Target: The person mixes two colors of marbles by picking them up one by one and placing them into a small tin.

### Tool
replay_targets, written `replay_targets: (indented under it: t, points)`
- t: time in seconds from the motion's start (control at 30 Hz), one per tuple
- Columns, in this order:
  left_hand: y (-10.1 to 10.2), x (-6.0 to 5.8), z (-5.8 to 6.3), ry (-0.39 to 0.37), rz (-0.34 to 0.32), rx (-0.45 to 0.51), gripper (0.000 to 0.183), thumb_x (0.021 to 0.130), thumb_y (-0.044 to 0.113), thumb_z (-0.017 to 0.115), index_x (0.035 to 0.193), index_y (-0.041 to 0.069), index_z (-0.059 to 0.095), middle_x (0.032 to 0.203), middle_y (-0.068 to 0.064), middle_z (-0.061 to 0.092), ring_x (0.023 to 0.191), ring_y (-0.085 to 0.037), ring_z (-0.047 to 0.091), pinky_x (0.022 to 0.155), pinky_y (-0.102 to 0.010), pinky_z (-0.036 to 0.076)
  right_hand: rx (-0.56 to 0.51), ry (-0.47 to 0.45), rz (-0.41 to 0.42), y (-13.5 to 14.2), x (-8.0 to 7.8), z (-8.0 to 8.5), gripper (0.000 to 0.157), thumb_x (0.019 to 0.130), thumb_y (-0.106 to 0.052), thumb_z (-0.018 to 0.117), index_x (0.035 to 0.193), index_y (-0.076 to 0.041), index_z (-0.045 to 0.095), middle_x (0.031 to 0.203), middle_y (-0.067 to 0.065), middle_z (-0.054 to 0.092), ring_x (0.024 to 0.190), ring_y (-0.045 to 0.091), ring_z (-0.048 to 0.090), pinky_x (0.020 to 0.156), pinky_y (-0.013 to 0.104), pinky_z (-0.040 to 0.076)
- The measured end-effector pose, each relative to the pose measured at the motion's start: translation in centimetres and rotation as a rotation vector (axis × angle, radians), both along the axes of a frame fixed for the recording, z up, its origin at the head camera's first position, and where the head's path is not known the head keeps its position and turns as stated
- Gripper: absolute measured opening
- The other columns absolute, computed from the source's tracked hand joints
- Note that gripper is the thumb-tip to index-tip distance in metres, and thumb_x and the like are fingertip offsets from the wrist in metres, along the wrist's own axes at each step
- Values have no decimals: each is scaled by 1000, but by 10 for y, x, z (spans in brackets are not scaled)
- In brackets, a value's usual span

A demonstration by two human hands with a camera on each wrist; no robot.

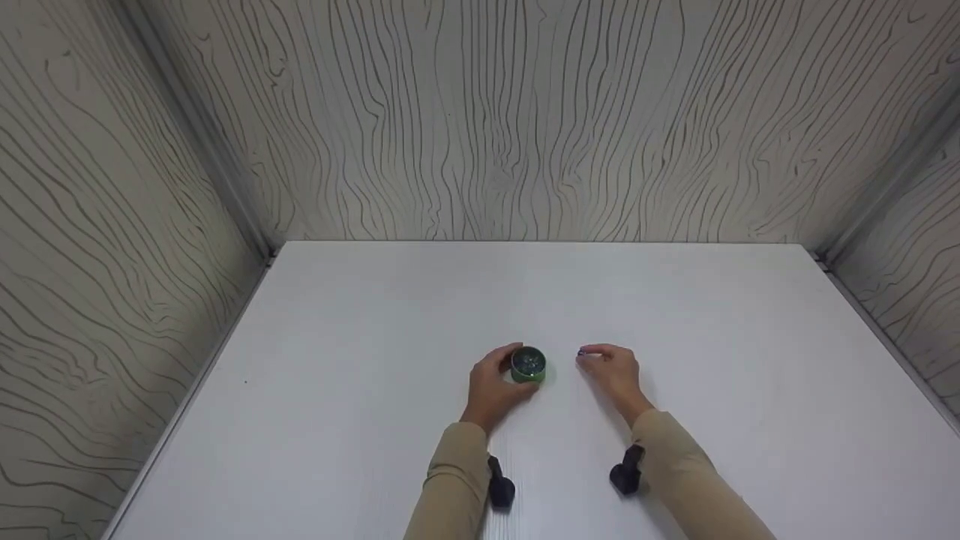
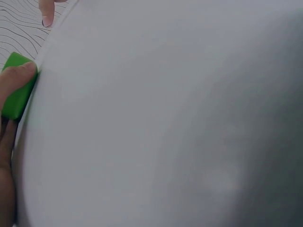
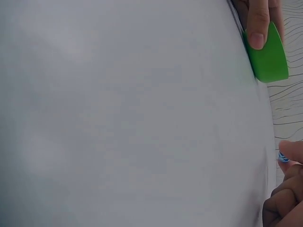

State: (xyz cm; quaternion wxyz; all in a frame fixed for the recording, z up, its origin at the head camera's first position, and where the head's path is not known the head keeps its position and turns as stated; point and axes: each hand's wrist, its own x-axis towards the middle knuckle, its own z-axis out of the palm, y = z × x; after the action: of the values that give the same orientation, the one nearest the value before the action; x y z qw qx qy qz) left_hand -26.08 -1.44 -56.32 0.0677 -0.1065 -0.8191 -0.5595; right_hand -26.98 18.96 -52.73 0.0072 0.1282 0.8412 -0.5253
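Observation:
A small round green cup (image 1: 534, 379) stands on the white table, with dark, shiny contents inside that are too small to tell apart. My left hand (image 1: 491, 388) holds it from the left, thumb on the near side and fingers on the far side. To the right, my right hand (image 1: 615, 373) pinches a small blue striped bead (image 3: 283, 157) between thumb and forefinger, a short way from the cup. The left wrist view catches the cup's green side (image 2: 18, 97) under the left thumb. In the right wrist view, the right hand's other fingers are curled in.
The white table (image 1: 360, 315) spreads around both hands. Behind it rises a wood-grain patterned panel (image 1: 480, 127), with another such panel (image 1: 97, 262) along the left. A tiny dark speck (image 1: 245, 382) lies on the table's left part. Dark wrist-worn devices (image 1: 501, 491) sit by both sleeves.

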Motion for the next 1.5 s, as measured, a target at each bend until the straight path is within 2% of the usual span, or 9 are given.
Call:
replay_targets:
  t: [0.07,0.13,0.23,0.33,0.5,0.7,1.0,1.37,1.5]
  points:
    - [0,0,0,-6,2,-1,64,71,18,83,130,12,58,128,-6,65,121,-20,62,109,-32,49,4,-8,0,-3,0,1,28,88,-11,64,112,2,68,126,23,61,122,34,51,107,47,44]
    - [-1,0,-1,-10,7,-6,64,71,18,83,130,13,58,129,-5,65,122,-19,62,110,-32,49,11,-13,-5,-5,0,2,27,87,-11,66,111,0,69,110,19,66,102,27,57,89,36,51]
    - [-1,1,-1,-27,12,-1,64,71,17,83,130,14,58,129,-4,64,123,-19,61,111,-32,48,14,-17,-13,-9,0,4,27,85,-11,67,110,0,70,85,6,62,76,15,51,65,23,45]
    - [0,1,-1,-32,9,1,65,71,18,83,130,15,58,130,-3,64,123,-19,61,111,-33,47,9,-12,-20,-12,0,7,27,84,-10,69,109,0,71,70,-4,53,66,10,43,55,18,38]
    - [1,0,0,-33,3,16,64,71,18,83,130,14,58,130,-4,64,123,-19,61,110,-33,49,13,7,-6,-18,1,11,28,83,-12,71,108,-1,71,64,-7,46,62,9,40,52,17,34]
    - [1,0,1,-34,8,11,63,72,19,83,130,15,58,129,-4,64,122,-19,61,109,-33,50,3,28,2,-25,3,17,28,83,-11,72,108,-1,71,62,-7,45,61,9,40,50,16,33]
    - [1,-1,-4,19,25,-24,63,71,17,83,129,11,59,127,-7,66,119,-21,64,106,-32,52,-30,66,20,-32,6,21,27,82,-10,72,106,1,71,55,-9,42,55,7,36,46,16,30]
    - [1,-2,-4,40,26,-15,63,69,17,84,127,8,61,125,-9,67,116,-21,65,105,-33,53,-30,54,34,-38,9,26,28,82,-11,72,109,-1,71,59,-7,43,60,9,39,49,16,32]
    - [1,-1,-4,14,20,-11,62,71,20,83,128,11,60,125,-6,67,118,-20,64,106,-34,52,-21,62,44,-41,10,29,27,82,-10,72,108,-3,72,63,-6,44,62,10,40,50,17,33]
